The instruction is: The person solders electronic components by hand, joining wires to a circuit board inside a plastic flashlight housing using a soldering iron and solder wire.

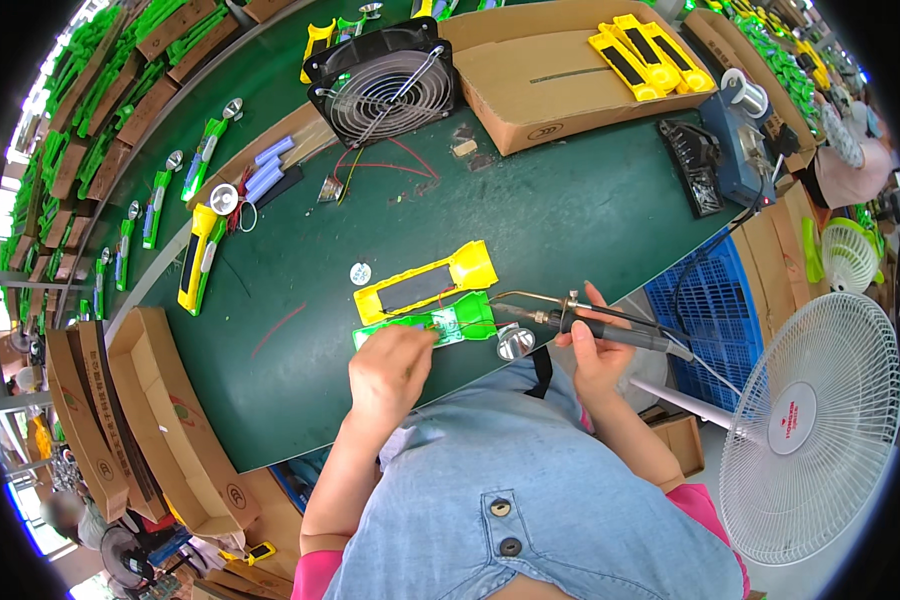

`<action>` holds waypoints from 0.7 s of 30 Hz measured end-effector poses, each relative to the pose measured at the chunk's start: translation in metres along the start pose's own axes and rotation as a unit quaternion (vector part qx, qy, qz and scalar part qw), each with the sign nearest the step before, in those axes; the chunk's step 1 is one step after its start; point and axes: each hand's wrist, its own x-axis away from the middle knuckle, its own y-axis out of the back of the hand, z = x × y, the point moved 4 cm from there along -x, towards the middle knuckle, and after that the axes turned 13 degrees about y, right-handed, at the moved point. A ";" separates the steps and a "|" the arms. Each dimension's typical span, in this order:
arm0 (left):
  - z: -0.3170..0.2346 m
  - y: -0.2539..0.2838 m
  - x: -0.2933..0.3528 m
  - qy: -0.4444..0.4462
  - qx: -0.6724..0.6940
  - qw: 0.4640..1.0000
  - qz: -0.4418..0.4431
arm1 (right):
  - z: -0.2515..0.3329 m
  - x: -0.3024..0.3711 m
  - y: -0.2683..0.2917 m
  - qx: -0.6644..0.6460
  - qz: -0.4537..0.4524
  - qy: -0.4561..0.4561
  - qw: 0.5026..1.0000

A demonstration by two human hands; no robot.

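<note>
The left hand covers part of the green flashlight half-shell, its curled fingertips too obscured to tell whether they pinch anything. Lying on the green tabletop nearer the person than the yellow half-shell, the green piece runs lengthwise left to right, flared end rightward and slightly away, its inner wiring hard to make out. Past the reflector, the right hand clasps a soldering iron.
</note>
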 end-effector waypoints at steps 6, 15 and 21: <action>-0.008 -0.016 -0.039 0.058 -0.032 0.997 -0.033 | -0.004 -0.003 0.003 0.000 -0.005 -0.022 1.000; -0.002 -0.036 -0.045 0.109 -0.072 0.991 0.024 | -0.005 -0.006 0.005 0.003 -0.004 -0.012 1.000; -0.002 -0.037 -0.046 0.114 -0.082 0.990 0.030 | -0.005 -0.010 0.002 0.003 -0.009 -0.015 1.000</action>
